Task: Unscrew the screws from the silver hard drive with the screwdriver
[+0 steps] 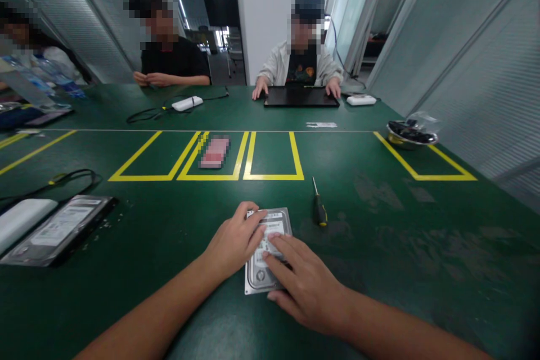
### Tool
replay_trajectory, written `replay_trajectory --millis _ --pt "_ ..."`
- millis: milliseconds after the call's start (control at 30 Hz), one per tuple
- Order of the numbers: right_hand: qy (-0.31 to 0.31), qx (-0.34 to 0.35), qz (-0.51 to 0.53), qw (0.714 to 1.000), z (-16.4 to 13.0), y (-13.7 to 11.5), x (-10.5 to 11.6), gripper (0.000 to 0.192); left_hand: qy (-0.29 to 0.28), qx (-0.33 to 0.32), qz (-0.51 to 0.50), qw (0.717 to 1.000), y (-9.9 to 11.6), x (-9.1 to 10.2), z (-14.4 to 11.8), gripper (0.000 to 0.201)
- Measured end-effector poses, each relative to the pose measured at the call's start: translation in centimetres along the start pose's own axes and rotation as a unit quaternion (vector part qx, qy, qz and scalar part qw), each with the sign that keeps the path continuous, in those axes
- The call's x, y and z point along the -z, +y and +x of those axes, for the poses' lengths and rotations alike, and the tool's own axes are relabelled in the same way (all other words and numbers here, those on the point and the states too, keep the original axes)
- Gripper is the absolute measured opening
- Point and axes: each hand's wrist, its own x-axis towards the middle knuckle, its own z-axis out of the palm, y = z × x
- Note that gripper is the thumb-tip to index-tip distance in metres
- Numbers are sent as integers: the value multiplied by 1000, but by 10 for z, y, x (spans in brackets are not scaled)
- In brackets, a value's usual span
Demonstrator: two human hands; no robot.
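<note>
A silver hard drive (278,215) with a white label lies on the green table in front of me, slightly turned. My left hand (238,233) grips its far left side, fingers bent over the top face and label. From the right, my right hand (304,275) holds it too, with fingertips on the label and the thumb against the near edge. Parts of the label are hidden under my fingers. A screwdriver (319,208) with a black and yellow handle lies to the right of the drive, its tip pointing away from me.
Another hard drive (63,225) lies at left by a white power bank (25,219) and a black cable. Yellow tape outlines (274,176) cross the table; a pink blurred item (215,152) sits inside one. A metal bowl (411,136) stands far right. Several people sit opposite.
</note>
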Motion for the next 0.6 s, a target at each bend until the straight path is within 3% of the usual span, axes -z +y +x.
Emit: replay_trajectory --millis 600 --pt "-65 -12 -81 995 35 -13 8 51 28 -16 83 996 -9 -4 10 34"
